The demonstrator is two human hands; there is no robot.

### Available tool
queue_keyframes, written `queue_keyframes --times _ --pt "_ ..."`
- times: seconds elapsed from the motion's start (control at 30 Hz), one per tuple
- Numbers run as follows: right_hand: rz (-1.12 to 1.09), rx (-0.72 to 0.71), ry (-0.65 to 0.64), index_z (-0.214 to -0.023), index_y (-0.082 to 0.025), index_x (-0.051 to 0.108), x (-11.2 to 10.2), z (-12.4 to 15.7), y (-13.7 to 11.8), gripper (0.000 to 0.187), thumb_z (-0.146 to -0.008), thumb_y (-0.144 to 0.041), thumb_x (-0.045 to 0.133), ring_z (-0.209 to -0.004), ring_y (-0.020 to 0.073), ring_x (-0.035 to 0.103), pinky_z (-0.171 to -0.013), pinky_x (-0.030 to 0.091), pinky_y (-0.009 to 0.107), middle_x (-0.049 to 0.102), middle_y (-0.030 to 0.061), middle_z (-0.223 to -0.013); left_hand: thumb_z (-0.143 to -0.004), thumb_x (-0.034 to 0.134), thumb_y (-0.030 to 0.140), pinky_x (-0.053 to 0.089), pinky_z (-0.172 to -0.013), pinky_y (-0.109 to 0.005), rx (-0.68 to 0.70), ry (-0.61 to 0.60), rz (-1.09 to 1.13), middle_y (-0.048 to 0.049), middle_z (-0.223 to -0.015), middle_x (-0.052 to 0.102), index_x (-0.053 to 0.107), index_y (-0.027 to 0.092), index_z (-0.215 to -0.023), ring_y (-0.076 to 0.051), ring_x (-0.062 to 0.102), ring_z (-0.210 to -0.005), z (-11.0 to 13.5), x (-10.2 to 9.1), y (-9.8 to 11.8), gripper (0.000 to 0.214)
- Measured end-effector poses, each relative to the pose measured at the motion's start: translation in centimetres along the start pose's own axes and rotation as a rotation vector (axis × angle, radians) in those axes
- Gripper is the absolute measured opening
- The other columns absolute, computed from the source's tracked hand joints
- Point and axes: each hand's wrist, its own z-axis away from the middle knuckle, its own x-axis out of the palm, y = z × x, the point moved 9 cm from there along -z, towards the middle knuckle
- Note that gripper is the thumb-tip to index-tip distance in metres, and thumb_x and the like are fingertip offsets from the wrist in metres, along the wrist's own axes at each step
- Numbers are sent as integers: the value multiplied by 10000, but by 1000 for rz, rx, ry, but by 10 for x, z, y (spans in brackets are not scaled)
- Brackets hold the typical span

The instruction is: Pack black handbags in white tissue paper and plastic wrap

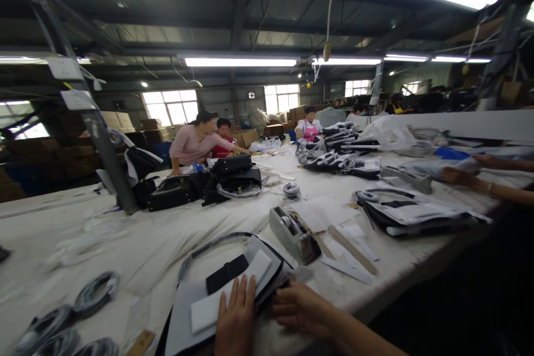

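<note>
My left hand (pixel 236 317) lies flat with fingers stretched out on a white sheet (pixel 229 292) that covers a black bag (pixel 227 273) wrapped in grey-white paper. My right hand (pixel 298 306) rests beside it at the bag's right edge, fingers curled against the wrapping; whether it grips anything is hidden. A grey strap loop (pixel 208 245) curves behind the bag.
A grey tape dispenser (pixel 294 233) and wooden rulers (pixel 352 249) sit just beyond. Coiled straps (pixel 95 292) lie at the left. Black bags (pixel 233 178) stand mid-table by a metal post (pixel 100 139). Other people work at the far end, and another person's arms (pixel 488 178) reach in at right.
</note>
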Motion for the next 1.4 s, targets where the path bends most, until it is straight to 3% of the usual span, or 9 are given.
queue_keyframes --times 0.17,0.37,0.63,0.77,0.87,0.97,1.13,1.27,1.4 --pt "98 -51 105 -1156 -213 522 -7 -5 -13 637 -534 -161 647 -766 178 636 -643 452 268 658 6 -826 -939 434 76 487 -1012 -476 -9 40 -32 -74 -1475 502 430 261 -1457 -272 494 -1334 -1 -7 -7 550" --pt "-294 -215 186 -800 -171 538 13 -2 -20 297 -522 -98 612 -659 140 602 -646 489 239 600 -14 -689 -987 410 162 467 -1037 -485 -12 45 85 -76 -1508 460 264 245 -1527 -279 458 -1365 1 -37 -16 565" --pt "-470 -298 189 -937 -191 574 42 3 -28 397 -547 -147 640 -693 166 622 -703 534 272 656 -10 -728 -990 434 369 357 -1106 -569 -42 72 283 -166 -1571 336 129 191 -1565 -362 354 -1425 7 -47 -20 675" --pt "-457 -360 136 -910 -177 619 48 6 -31 384 -529 -165 660 -766 171 638 -775 532 274 677 3 -799 -993 438 310 344 -1125 -546 -73 103 302 -164 -1565 351 130 204 -1567 -347 360 -1425 6 -49 -25 660" --pt "-245 -420 41 -985 -188 664 45 11 -38 408 -577 -213 668 -889 204 654 -864 524 324 696 14 -906 -993 443 288 354 -1129 -525 -60 114 338 -153 -1556 371 152 212 -1565 -339 365 -1424 5 -50 -28 646" --pt "250 -560 21 -1119 -213 685 23 29 -50 433 -689 -262 683 -1022 254 642 -962 496 424 707 43 -1044 -991 458 288 349 -1147 -501 -76 113 392 -135 -1555 381 169 216 -1563 -323 362 -1428 2 -55 -36 645" --pt "1042 -840 254 -1141 -240 713 -37 67 -75 267 -881 -249 654 -1191 273 561 -1094 398 453 652 93 -1242 -972 532 301 367 -1150 -464 -201 143 426 -126 -1519 438 193 216 -1558 -304 416 -1395 -4 -69 -58 682" --pt "1311 -771 239 -1223 -235 680 -61 61 -65 485 -768 -300 835 -1216 325 533 -1097 369 488 623 119 -1284 -953 577 320 384 -1142 -465 -251 154 440 -125 -1507 455 206 211 -1555 -310 436 -1379 -6 -71 -65 716" --pt "1284 -740 224 -968 -241 760 -65 47 -58 132 -838 -260 769 -1097 295 596 -1070 372 459 709 86 -1103 -945 596 317 385 -1145 -450 -258 166 427 -116 -1500 466 234 217 -1548 -300 441 -1376 -6 -72 -64 710"
